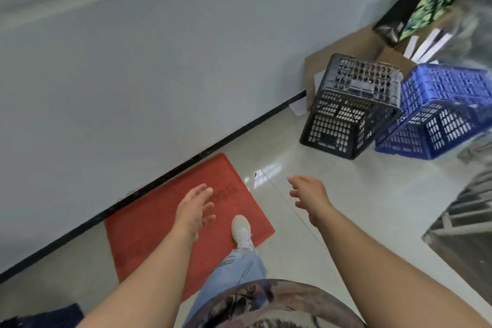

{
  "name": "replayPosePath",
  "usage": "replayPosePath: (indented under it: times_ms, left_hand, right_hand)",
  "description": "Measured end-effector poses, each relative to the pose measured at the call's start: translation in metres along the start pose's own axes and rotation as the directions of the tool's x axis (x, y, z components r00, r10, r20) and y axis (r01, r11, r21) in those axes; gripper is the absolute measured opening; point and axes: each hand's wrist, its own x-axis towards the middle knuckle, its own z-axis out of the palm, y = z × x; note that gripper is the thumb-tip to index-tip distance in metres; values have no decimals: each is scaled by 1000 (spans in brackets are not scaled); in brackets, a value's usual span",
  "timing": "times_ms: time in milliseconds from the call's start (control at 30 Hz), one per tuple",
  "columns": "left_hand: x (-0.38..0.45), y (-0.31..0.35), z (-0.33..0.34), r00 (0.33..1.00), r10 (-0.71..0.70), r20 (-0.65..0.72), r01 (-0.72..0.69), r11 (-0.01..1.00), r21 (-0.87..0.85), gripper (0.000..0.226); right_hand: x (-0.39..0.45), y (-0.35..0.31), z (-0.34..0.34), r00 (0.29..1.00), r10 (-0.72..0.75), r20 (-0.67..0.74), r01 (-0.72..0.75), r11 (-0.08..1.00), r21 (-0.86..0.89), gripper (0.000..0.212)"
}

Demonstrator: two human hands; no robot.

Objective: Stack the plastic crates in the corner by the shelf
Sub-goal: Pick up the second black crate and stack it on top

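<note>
A black perforated plastic crate [351,106] stands on the pale tiled floor near the wall, upper right in the head view. Touching its right side is a blue perforated crate [436,112], partly cut off by the frame edge. Both look upside down, bottoms up. My left hand [195,206] hovers open over a red mat, fingers spread, holding nothing. My right hand [308,192] is also open and empty, stretched forward over the floor. Both hands are well short of the crates.
A red floor mat [149,224] lies along the grey wall [133,74], with my white shoe [241,230] on it. Brown cardboard [346,48] and a dark patterned box [426,0] sit behind the crates. A metal shelf frame [468,210] shows at the right edge.
</note>
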Motion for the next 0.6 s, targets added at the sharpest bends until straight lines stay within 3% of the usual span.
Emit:
replayPosePath:
  times_ms: [100,167,600]
  left_hand:
    - [23,20,38,994,0,113,-8,997,76,30]
    - [39,36,62,985,1,175,-22,993,116,30]
    - [138,141,162,910,2,415,-123,956,265,16]
  right_hand:
    - [9,-9,-25,998,-64,-7,64,998,13,46]
    - [19,-20,-39,995,-95,-6,95,995,22,53]
    - [108,-117,-87,978,-67,-197,86,992,89,36]
